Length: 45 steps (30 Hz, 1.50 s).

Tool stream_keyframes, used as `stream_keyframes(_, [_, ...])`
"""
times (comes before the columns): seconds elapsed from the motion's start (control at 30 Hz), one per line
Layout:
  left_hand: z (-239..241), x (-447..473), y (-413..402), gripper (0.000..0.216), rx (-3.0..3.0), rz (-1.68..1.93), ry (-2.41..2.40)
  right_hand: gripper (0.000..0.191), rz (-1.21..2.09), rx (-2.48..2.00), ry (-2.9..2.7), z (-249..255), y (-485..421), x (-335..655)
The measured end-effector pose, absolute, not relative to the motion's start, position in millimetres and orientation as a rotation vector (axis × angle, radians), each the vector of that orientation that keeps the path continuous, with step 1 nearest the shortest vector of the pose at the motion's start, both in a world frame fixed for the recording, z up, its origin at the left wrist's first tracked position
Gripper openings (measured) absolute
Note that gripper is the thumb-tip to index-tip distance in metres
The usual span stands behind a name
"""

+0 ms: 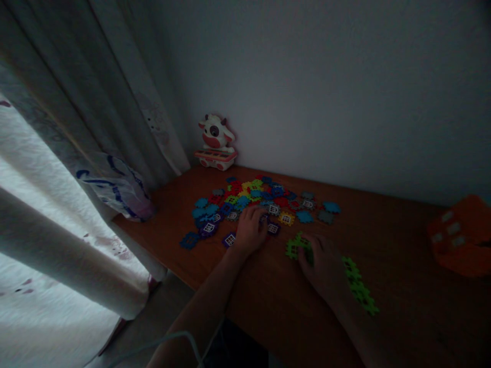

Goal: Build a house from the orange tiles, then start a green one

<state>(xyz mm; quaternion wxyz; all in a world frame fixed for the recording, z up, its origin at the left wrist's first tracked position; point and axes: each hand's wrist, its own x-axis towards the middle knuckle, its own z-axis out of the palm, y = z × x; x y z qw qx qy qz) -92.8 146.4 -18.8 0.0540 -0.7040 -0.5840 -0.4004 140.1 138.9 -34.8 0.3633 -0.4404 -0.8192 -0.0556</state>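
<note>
Resting at the near edge of a loose heap of multicoloured, notch-edged plastic tiles, the left hand has its fingers bent downward, close to dark purple tiles with white window grids; whether they grip one, I cannot tell. Taking a single tile by its opposite edges would probably disturb its overlapping neighbours least. To the right, the right hand arches over bright green, notch-edged plastic tiles lying on the brown wooden worktop, thumb and fingers spread around the left end with green showing between them; a firm grip cannot be confirmed. Light, flat pressure there seems wiser than raising one end, as thin toothed pieces could twist.

At far left, a pale patterned curtain is cut off by the frame, and the contents of a clear plastic bag with blue handles are hard to make out. A pale cable leaves at the near edge. The left hand hides some tiles beneath it. The right hand covers the middle of the green ones, so whether they form one strip or two is unclear. Farthest right, an orange object with pale square patches is dim and partly cropped.
</note>
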Motion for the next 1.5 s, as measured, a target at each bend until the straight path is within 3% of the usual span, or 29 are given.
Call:
stream_keyframes(0.17, [-22.4,-115.4,148.4,0.041,-1.796,-0.817,-2.244,0.025,-0.122,-1.082,-2.081,-34.0,137.1,137.1])
stream_keyframes(0.3, [-20.9,-112.1,146.6,0.041,-1.776,-0.578,-2.356,0.025,-0.121,-1.063,-2.081,-33.9,136.4,136.1])
stream_keyframes(0.73, [-0.3,-135.7,167.9,0.034,-1.663,-0.583,-2.420,0.023,-0.113,-1.028,-2.098,-34.4,135.9,137.6])
stream_keyframes(0.93, [24.4,-173.3,202.3,0.061,-1.901,-0.225,-2.507,0.023,-0.086,-1.023,-2.095,-37.1,137.0,137.4])
stream_keyframes(1.5, [41.0,-196.7,193.0,0.028,-2.014,-0.036,-2.341,0.021,-0.047,-1.004,-2.100,-37.2,136.8,137.4])
